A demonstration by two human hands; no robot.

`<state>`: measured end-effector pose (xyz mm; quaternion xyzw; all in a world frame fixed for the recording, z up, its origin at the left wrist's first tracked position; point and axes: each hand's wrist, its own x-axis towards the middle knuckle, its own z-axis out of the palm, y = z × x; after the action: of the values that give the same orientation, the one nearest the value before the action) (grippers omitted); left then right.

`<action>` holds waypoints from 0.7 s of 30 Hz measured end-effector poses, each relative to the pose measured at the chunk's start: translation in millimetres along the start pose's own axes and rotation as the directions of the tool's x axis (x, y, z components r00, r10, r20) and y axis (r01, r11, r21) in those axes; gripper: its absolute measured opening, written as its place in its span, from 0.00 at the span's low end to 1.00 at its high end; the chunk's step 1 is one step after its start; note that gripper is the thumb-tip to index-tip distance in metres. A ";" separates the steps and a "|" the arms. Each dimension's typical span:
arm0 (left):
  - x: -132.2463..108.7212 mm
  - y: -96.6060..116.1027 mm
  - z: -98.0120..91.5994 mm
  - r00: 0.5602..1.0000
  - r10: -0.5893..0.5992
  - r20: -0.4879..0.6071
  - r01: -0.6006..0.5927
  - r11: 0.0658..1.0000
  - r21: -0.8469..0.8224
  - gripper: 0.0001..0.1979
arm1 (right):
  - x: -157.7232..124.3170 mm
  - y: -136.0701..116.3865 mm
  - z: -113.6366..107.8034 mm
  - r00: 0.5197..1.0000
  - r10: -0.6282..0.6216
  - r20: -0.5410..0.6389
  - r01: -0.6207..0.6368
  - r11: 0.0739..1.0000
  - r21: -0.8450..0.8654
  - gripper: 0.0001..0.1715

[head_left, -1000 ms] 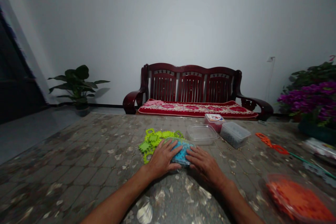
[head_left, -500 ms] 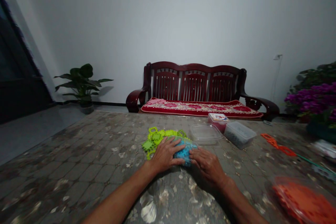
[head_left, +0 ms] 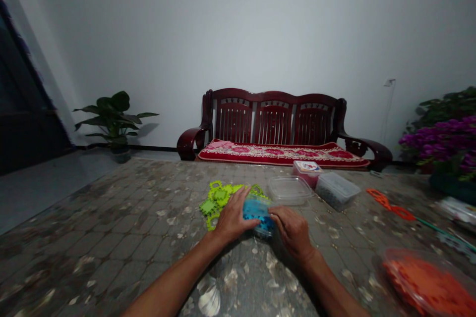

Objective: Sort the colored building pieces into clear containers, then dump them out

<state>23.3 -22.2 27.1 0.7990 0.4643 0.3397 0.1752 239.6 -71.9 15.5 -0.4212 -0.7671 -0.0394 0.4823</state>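
Note:
A clear plastic box (head_left: pixel 256 205) filled with blue pieces stands on the table in front of me. My left hand (head_left: pixel 234 215) wraps its left side, fingers along the far edge and thumb across the near part. At the right rim, my right hand (head_left: pixel 292 228) has its fingers curled and pinches the edge. Hazy plastic covers the blue pieces, though I cannot tell whether it is a separate lid. Lime-green notched pieces (head_left: pixel 219 196) lie in a loose pile just beyond my left hand, which hides part of them.
Behind the box lie a clear lid (head_left: pixel 290 189), a grey-filled box (head_left: pixel 337 191) and a pink box (head_left: pixel 308 172). Linked orange pieces (head_left: pixel 390 205) join a green strip at right. A tub of orange pieces (head_left: pixel 427 277) sits near right. Beyond the table stands a wooden bench (head_left: pixel 273 114).
My left hand has shifted from lying over the blue pieces to the box's left side. My right fingers have curled tighter at the rim. More of the box top shows.

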 end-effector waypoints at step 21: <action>42.8 -39.2 -19.3 0.893 -0.366 0.262 0.448 0.774 -0.448 0.16 | 8.9 14.6 17.1 0.450 0.889 -0.083 -0.556 0.351 0.753 0.30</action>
<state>-0.2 33.9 33.6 0.6311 0.5074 0.3362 0.4808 235.9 -49.2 8.2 -0.5129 -0.2992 0.3428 0.7279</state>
